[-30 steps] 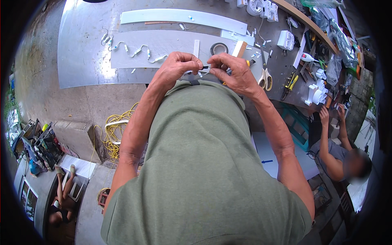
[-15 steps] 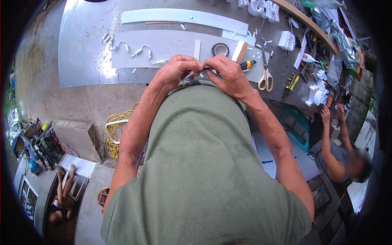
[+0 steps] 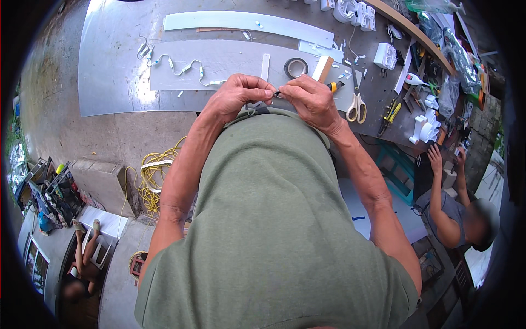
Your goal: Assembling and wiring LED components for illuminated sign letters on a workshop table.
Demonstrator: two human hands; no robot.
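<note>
My left hand (image 3: 236,97) and my right hand (image 3: 313,104) meet at the table's near edge, close to my shirt. Thumbs and fingertips are pinched around a small dark piece (image 3: 276,94), like a bit of black tape or wire; its exact kind is too small to tell. A wired string of small white light modules (image 3: 186,68) trails over the sheet toward my left hand. Just beyond my fingers lies a roll of dark tape (image 3: 296,67). Beside my right hand rest a yellow-and-black utility knife (image 3: 335,86) and scissors (image 3: 356,108) with cream handles.
A grey sheet (image 3: 118,66) covers much of the table, with a long white strip (image 3: 246,22) at the back. White fittings (image 3: 385,55) and pliers (image 3: 391,112) lie right. A co-worker (image 3: 452,214) sits at right; another person (image 3: 82,274) is at lower left. Yellow cord (image 3: 149,183) lies coiled on the floor.
My right fingers have shifted slightly and closed into a tighter pinch, so less of the dark piece shows. The co-worker's hands at right have moved a little.
</note>
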